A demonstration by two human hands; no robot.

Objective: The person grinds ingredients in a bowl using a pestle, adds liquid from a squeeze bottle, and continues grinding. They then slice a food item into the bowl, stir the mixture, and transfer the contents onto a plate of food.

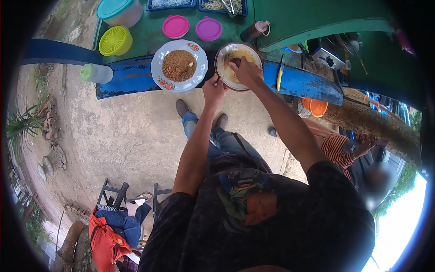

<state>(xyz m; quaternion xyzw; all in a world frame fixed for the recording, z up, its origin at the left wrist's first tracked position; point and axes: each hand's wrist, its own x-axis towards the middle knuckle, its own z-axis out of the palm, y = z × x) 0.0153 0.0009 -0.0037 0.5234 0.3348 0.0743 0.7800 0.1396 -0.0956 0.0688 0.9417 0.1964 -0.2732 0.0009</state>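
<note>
In the head view, a white dish with a brown rim [219,71] stands at the counter's front edge, with a pale brown paste [228,75] inside. My left hand [214,90] is closed on the near left side of its rim. Over the dish, my right hand [248,73] is closed around a dark, rounded tool [235,61] resting in the paste; its grip end is hidden by the fingers. Just left sits a floral white plate [159,56] carrying crumbly brown food [179,65], with one small pale piece on top.
Along the counter are pink [176,27] and purple [209,29] lidded tubs, a yellow-green tub [115,41], a dark sauce bottle [254,31] and blue trays [170,4]. A yellow-handled knife [280,73] lies to the right. Other people sit at lower left and at right.
</note>
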